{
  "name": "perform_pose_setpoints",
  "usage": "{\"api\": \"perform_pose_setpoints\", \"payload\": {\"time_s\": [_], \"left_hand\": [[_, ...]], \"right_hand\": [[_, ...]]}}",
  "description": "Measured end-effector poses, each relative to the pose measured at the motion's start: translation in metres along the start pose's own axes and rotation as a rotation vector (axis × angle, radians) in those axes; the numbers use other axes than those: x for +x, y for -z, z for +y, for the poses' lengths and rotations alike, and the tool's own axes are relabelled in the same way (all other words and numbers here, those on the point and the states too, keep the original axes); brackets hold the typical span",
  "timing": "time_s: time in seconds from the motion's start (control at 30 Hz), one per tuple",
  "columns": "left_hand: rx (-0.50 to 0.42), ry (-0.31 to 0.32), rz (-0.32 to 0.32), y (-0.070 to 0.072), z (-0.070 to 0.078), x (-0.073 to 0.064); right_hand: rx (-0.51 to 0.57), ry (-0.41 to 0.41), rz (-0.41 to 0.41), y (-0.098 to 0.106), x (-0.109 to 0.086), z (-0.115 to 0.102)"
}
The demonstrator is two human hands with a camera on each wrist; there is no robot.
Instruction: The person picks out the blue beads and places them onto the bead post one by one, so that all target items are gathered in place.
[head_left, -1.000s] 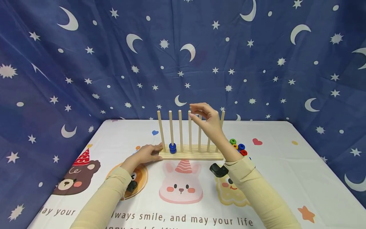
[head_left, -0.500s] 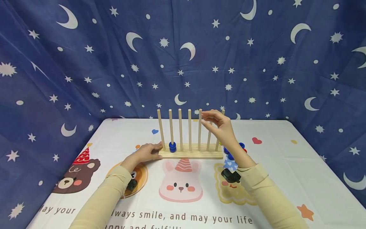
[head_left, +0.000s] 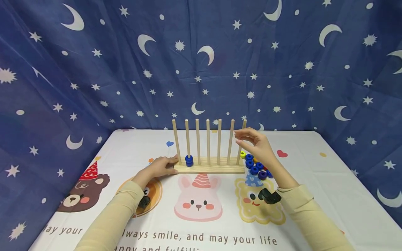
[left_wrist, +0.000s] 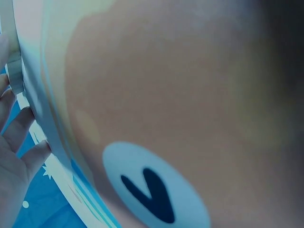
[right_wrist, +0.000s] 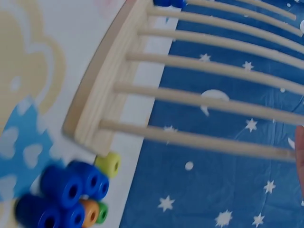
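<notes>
Here the right hand (head_left: 255, 144) hovers empty, fingers loosely bent, beside the rightmost peg (head_left: 241, 142) and above the loose beads (head_left: 255, 166) on the tabletop (head_left: 314, 167). The left hand (head_left: 160, 166) rests flat against the rack (head_left: 209, 169). Only blue beads (head_left: 189, 160) sit on one peg; the pile remains, so the work looks barely begun.

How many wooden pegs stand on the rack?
7. The wooden pegs stand in one row along the rack; the second from the left carries blue beads. None seems hidden.
</notes>
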State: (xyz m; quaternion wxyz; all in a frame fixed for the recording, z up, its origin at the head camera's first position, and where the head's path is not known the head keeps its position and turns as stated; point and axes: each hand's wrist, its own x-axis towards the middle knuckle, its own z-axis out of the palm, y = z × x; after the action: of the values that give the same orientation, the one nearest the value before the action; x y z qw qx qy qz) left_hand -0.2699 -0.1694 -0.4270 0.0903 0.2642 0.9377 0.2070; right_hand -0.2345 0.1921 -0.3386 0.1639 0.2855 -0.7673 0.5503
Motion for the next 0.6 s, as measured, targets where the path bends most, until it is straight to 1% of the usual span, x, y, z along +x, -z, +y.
{"api": "perform_pose_setpoints", "payload": {"time_s": [0.13,0.33,0.53,0.6], "left_hand": [[-0.001,-0.003,0.007,-0.001,-0.001,0.002],[-0.006,0.003,0.005,-0.002,-0.001,0.002],[0.008,-0.008,0.007,-0.003,-0.003,0.002],[-0.004,0.005,0.005,-0.002,-0.003,0.001]], "right_hand": [[-0.034,-0.008,-0.017,0.013,-0.007,0.005],[-0.042,-0.032,-0.024,0.03,-0.021,0.015],[-0.074,-0.021,-0.023,0.043,-0.032,0.02],[-0.094,-0.023,-0.029,0.048,-0.035,0.022]]}}
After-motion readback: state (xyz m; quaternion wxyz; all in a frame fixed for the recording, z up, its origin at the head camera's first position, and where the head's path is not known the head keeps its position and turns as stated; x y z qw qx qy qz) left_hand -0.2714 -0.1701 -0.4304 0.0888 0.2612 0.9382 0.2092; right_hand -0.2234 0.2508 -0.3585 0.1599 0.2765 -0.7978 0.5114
